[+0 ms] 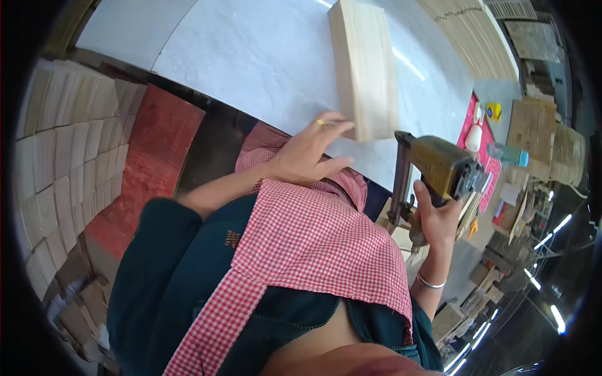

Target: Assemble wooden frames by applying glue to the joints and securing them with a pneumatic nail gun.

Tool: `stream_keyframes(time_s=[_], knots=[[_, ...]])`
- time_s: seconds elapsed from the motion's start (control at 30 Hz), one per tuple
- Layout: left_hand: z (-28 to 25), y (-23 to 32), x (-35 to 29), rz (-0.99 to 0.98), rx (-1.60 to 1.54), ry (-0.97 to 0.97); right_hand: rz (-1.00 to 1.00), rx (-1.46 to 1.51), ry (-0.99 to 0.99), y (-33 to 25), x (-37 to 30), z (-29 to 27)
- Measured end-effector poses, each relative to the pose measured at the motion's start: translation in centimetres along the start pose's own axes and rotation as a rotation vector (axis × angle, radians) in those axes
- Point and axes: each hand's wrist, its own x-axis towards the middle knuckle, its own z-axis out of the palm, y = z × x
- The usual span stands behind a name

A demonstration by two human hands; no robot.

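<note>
A long pale wooden box (370, 69) lies on the smooth white tabletop (251, 56), one end toward me. My left hand (313, 147) is at that near end, fingers stretched and apart; the fingertips reach its lower left corner, and I cannot tell whether they touch it. A ring sits on one finger. My right hand (437, 216) is wrapped round the handle of a worn yellow-and-black nail gun (439, 164). The gun's nose is close to the box's near right corner, and its long magazine points back toward me.
Stacked wooden pieces (69, 156) fill the left side beside a red board (157, 150). More thin wooden strips (470, 34) lie at the far right. On the right stand a teal bottle (509, 155), a yellow tape dispenser (494, 111) and cardboard boxes (533, 128).
</note>
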Motion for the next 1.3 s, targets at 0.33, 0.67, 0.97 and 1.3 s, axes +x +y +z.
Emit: stream_keyframes(time_s=[0.33, 0.67, 0.97, 1.3], knots=[[-8.4, -8.8, 20.1, -0.161, 0.2, 0.532, 0.002, -0.12, -0.032, 0.8, 0.7, -0.1], [-10.0, -10.2, 21.6, 0.058, 0.327, 0.38, 0.003, -0.125, -0.139, 1.4, 1.4, 0.8], [-9.6, -9.3, 21.6, -0.018, 0.176, 0.447, -0.028, -0.07, -0.146, 1.3, 1.7, 1.0], [-9.5, -9.8, 21.2, -0.013, 0.194, 0.491, -0.109, -0.095, -0.136, 1.8, 1.7, -0.2]])
